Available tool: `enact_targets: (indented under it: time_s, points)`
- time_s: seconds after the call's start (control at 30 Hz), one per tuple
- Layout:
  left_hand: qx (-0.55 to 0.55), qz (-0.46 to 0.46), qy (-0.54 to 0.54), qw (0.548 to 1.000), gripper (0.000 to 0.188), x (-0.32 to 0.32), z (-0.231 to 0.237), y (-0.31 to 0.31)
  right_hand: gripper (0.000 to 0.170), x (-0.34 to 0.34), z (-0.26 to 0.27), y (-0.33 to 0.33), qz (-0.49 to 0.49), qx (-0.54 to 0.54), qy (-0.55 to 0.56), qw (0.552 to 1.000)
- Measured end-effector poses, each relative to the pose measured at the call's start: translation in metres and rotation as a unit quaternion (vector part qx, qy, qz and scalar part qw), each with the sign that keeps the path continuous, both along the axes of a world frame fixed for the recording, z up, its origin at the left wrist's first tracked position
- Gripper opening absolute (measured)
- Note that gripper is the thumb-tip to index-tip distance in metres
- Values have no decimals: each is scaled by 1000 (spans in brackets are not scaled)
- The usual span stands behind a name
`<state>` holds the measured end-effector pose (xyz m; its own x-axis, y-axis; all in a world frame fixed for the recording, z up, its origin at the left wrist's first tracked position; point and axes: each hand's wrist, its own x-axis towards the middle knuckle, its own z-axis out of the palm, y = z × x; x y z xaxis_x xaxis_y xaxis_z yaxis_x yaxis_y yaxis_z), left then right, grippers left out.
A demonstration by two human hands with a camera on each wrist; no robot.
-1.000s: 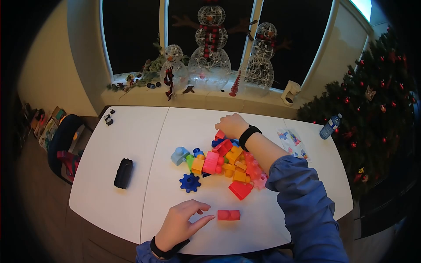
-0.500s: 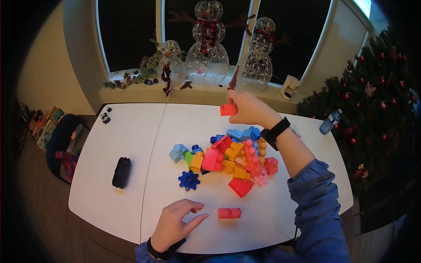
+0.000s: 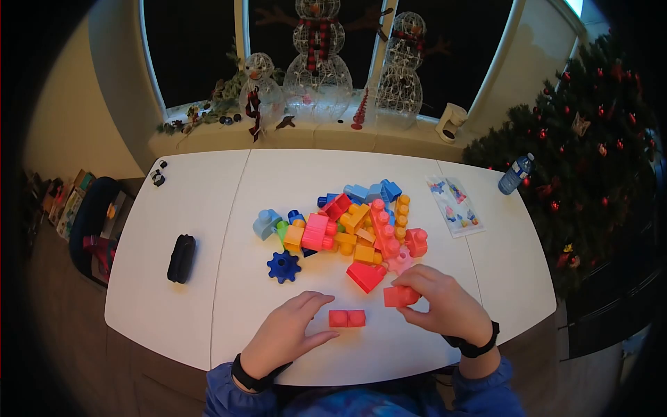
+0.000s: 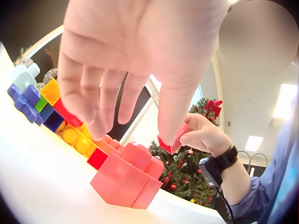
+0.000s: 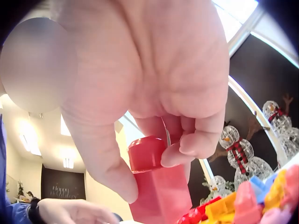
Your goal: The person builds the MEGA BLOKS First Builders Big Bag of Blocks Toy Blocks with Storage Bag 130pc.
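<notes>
My right hand pinches a red toy building block between thumb and fingers, over the table's near side. In the right wrist view the held block shows a round stud on top. A second red block with two studs stands upright on the white table, between my hands. Beside it is my left hand, thumb and fingers apart, holding nothing. The left wrist view shows this left hand above and behind the standing block. A red sloped block lies just beyond.
A heap of mixed blocks covers the table's middle, with a dark blue gear at its left. Farther left lies a black case. A picture sheet and a water bottle are at the right.
My right hand has brought the red block from the far side of the heap to the near side, close to the standing block. The left hand stays beside that block.
</notes>
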<state>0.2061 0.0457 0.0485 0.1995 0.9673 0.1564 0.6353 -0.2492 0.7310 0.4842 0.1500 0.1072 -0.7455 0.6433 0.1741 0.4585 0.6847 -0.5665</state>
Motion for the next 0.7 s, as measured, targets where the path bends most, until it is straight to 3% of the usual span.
enact_targets:
  time_s: [0.07, 0.17, 0.47, 0.7]
  points:
    - [70, -24, 56, 996, 50, 6, -15, 5, 33, -2, -22, -10, 10, -21, -31, 999]
    - [32, -42, 51, 997, 50, 17, -20, 8, 31, -6, -50, -16, 7, -10, -83, 996]
    - [7, -48, 45, 998, 31, 27, -36, 17, 30, -19, -79, -17, 36, -34, -89, 995]
    - [-10, -54, 51, 997, 38, 26, -41, 19, 37, -21, -81, -15, 37, -42, -107, 993]
